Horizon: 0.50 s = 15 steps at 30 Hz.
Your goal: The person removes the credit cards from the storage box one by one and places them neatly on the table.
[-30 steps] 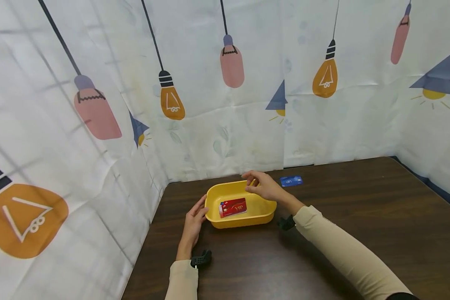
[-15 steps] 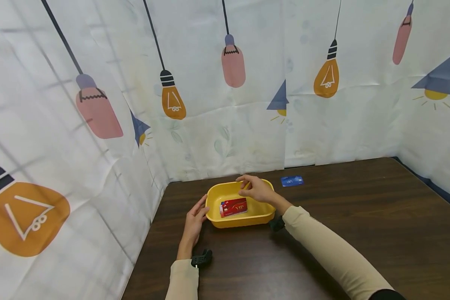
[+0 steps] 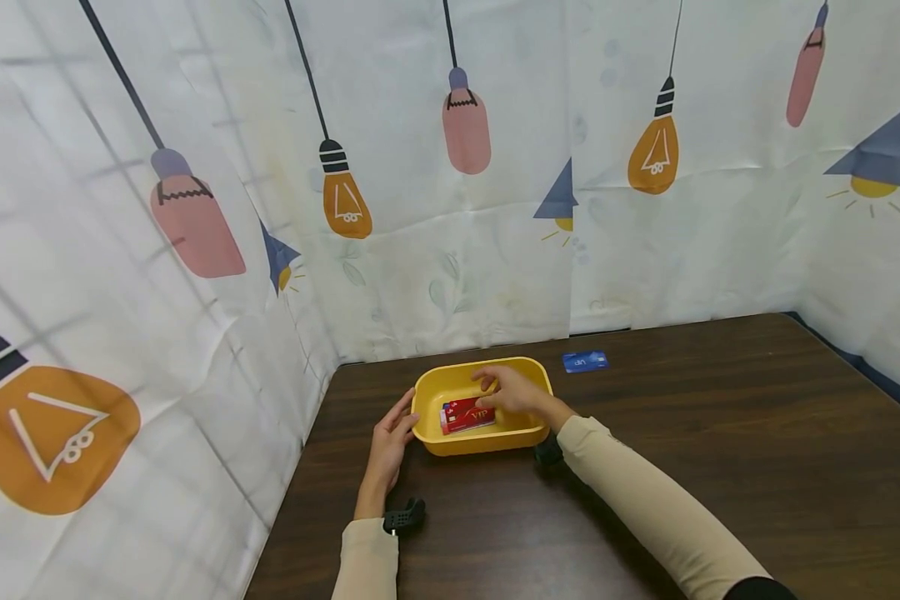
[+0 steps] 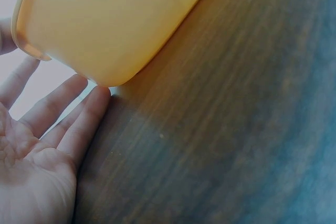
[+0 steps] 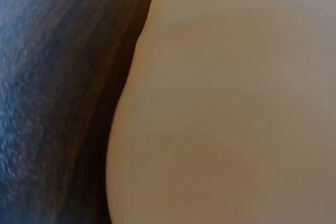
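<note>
A yellow plastic tray stands on the table near its back left. Inside lie a red card marked VIP and at least one more card partly hidden beneath it. My left hand rests against the tray's left end; in the left wrist view its extended fingertips touch the yellow outer wall. My right hand is inside the tray, fingers loosely bent and apart, thumb tip at the red card's upper edge. Whether it touches the card I cannot tell. The right wrist view shows only a pale, blurred wall beside the tabletop.
A blue card lies on the dark wooden table, behind and right of the tray. White cloth printed with lamps hangs along the back and left sides. Each wrist wears a dark device, the left one showing clearly.
My right hand has moved left and down, from above the tray's back rim to the red card inside. The left hand and tray have stayed nearly in place.
</note>
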Each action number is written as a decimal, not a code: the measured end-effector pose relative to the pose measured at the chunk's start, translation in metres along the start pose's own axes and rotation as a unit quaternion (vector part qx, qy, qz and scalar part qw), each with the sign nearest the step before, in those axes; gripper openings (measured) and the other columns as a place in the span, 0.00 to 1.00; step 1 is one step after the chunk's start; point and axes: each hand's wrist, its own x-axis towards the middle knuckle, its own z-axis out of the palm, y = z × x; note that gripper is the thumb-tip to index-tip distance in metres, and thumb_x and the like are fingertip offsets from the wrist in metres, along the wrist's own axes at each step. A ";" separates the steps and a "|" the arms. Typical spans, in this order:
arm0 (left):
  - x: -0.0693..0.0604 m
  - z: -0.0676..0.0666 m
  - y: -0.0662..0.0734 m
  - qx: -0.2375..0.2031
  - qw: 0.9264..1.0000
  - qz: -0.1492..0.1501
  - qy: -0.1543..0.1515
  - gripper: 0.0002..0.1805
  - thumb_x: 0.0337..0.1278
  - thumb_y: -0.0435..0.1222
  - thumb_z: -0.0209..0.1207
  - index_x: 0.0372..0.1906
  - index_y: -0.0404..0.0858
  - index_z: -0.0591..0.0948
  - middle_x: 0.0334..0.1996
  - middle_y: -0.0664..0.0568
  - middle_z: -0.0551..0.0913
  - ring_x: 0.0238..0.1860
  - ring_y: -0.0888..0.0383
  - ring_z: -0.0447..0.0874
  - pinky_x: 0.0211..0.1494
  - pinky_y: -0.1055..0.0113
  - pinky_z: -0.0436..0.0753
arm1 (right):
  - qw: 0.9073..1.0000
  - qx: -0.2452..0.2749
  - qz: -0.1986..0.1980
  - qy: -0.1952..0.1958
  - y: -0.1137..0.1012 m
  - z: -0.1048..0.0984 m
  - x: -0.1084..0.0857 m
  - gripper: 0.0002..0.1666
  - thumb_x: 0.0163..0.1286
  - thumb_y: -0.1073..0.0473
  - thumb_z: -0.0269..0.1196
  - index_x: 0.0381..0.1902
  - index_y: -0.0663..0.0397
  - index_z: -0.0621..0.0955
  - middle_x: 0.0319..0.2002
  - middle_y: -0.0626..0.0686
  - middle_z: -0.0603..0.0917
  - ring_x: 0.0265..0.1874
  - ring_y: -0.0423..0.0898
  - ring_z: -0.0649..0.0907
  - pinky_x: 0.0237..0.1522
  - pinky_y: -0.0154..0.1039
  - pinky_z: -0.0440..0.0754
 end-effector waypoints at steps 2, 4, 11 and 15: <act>0.000 0.000 0.000 -0.001 1.000 -0.001 0.000 0.25 0.76 0.35 0.53 0.74 0.49 0.73 0.73 0.45 0.73 0.70 0.44 0.75 0.62 0.65 0.84 | 1.000 -0.002 0.004 -0.007 0.001 0.001 0.001 0.28 0.67 0.58 0.71 0.65 0.50 0.80 0.51 0.54 0.82 0.46 0.48 0.79 0.48 0.40 0.82; 0.001 0.000 -0.001 -0.002 1.000 -0.002 0.000 0.25 0.76 0.35 0.54 0.74 0.49 0.73 0.73 0.45 0.73 0.70 0.44 0.75 0.62 0.65 0.84 | 1.000 -0.008 0.003 -0.013 0.002 0.001 0.001 0.29 0.66 0.59 0.72 0.65 0.51 0.80 0.51 0.55 0.82 0.46 0.49 0.78 0.48 0.40 0.82; 0.001 0.000 -0.001 -0.001 1.000 -0.002 0.000 0.25 0.77 0.36 0.54 0.74 0.49 0.73 0.73 0.45 0.73 0.70 0.44 0.75 0.63 0.64 0.83 | 0.999 -0.048 -0.005 -0.020 0.002 0.003 -0.001 0.29 0.63 0.58 0.74 0.62 0.51 0.81 0.49 0.54 0.81 0.45 0.48 0.78 0.52 0.43 0.80; 0.001 0.000 -0.001 0.000 1.000 -0.001 0.000 0.25 0.77 0.35 0.54 0.74 0.49 0.73 0.74 0.46 0.72 0.70 0.44 0.75 0.64 0.63 0.83 | 0.998 -0.066 -0.008 -0.020 0.001 0.004 -0.003 0.30 0.61 0.58 0.76 0.61 0.53 0.82 0.48 0.53 0.81 0.46 0.48 0.78 0.54 0.44 0.80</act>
